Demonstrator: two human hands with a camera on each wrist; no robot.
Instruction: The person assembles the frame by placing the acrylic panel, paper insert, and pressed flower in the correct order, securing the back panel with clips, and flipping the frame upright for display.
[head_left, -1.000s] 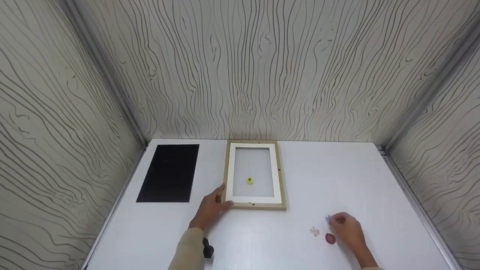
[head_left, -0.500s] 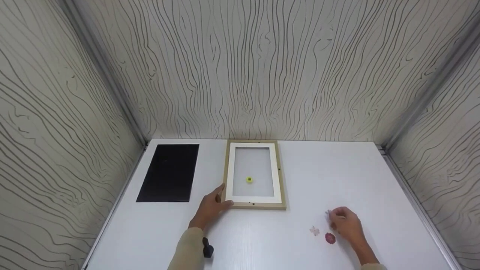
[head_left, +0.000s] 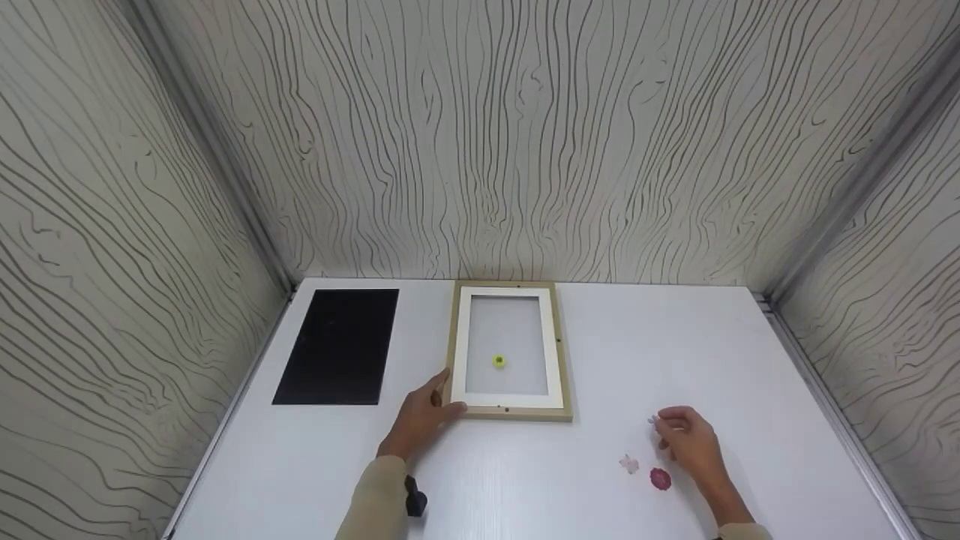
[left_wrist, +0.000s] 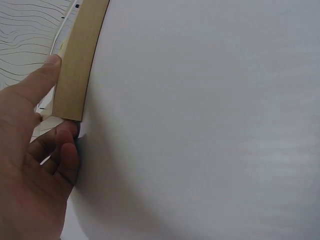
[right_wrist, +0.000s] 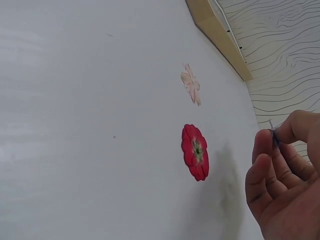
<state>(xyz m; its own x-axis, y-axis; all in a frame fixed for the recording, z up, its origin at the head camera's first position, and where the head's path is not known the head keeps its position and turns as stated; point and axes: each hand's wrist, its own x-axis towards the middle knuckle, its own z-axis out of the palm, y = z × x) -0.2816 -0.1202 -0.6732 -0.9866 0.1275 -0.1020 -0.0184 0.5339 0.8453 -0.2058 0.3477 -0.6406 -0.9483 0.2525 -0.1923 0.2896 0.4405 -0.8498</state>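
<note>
Shifted a little farther up the desk [head_left: 750, 360] and away from the red flower [head_left: 660, 478] since the earlier frame: right hand [head_left: 691, 442], together with a tiny purple flower [head_left: 652, 421]. Thumb and forefinger pinched together on that flower, other fingers loosely bent. Mostly covered by the fingertips, with only a thin bluish sliver visible from the right wrist; petals hard to make out, height above the desk impossible to tell. Near the red flower, a pink flower [head_left: 628, 464], washed out from above and foreshortened from the wrist.

Unmoved at the near left corner of the picture frame [head_left: 532, 414]: left hand [head_left: 420, 420], partly closed on the wood, thumb on the near edge, fingers along the left side, some hidden behind the corner in the left wrist view. Inside the white border [head_left: 553, 360], a yellow flower [head_left: 499, 361], too small for detail. Well left, a black board [head_left: 337, 347], surface lost in darkness. Beside the left sleeve [head_left: 375, 499], a black gadget [head_left: 416, 497], partly covered; right sleeve [head_left: 742, 532] cut off below.
</note>
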